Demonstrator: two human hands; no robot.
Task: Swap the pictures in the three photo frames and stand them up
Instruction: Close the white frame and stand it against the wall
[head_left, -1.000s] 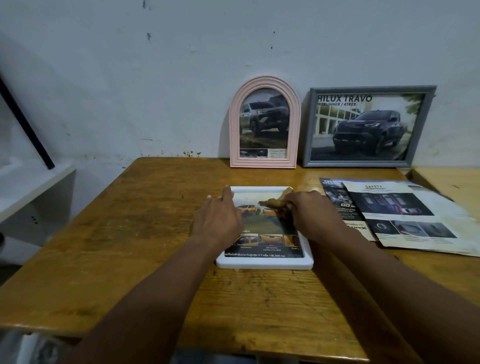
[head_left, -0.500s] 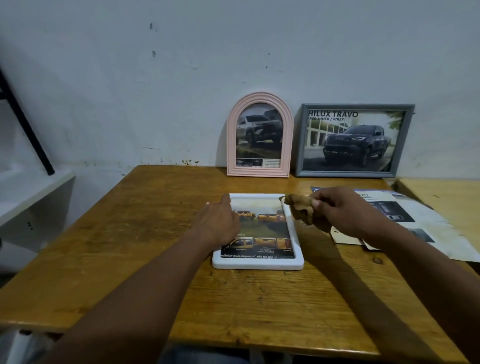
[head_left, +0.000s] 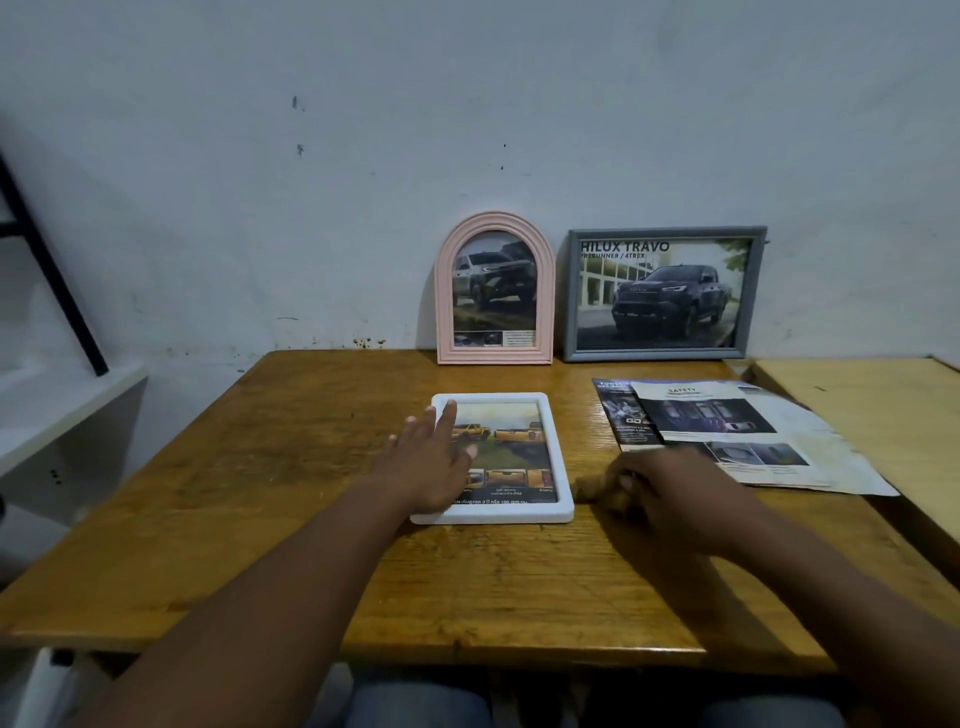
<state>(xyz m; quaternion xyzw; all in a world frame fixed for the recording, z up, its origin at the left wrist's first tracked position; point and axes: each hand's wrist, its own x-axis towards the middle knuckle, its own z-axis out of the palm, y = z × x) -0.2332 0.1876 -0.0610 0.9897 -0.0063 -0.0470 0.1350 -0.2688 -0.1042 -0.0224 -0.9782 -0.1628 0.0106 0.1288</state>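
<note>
- Left hand (head_left: 428, 462) lies flat, fingers spread and apart, palm down on the left part of the white frame (head_left: 498, 512); grips nothing.
- Right hand (head_left: 675, 493) is curled together around a small brown cloth (head_left: 597, 488) and rests on the worktop (head_left: 260, 467), just beside the white frame's right edge at about 3 o'clock from it.
- White frame lies flat, face up, mid-worktop, holding a picture of yellow pickup trucks with a row of small photos under them.
- Pink arched frame (head_left: 494, 358) stands upright at 12 o'clock from the white frame, at the worktop's back edge against the wall (head_left: 467, 104); it shows a grey truck.
- Grey rectangular frame (head_left: 654, 354) stands just beside the pink one, at 3 o'clock from it, also against the wall; it shows a dark truck with the text "HILUX TRAVO".
- Loose printed sheets (head_left: 727, 431) lie flat and overlapping on the right of the worktop, at about 1 o'clock from the right hand, near it; whether they touch, cannot tell.
- Second lighter table (head_left: 883, 415) sits at the far right.
- White shelf (head_left: 62, 405) with a black slanted bar (head_left: 47, 265) sits at far left, about 9 o'clock from the worktop.
- Both bare forearms reach in from the bottom edge.
</note>
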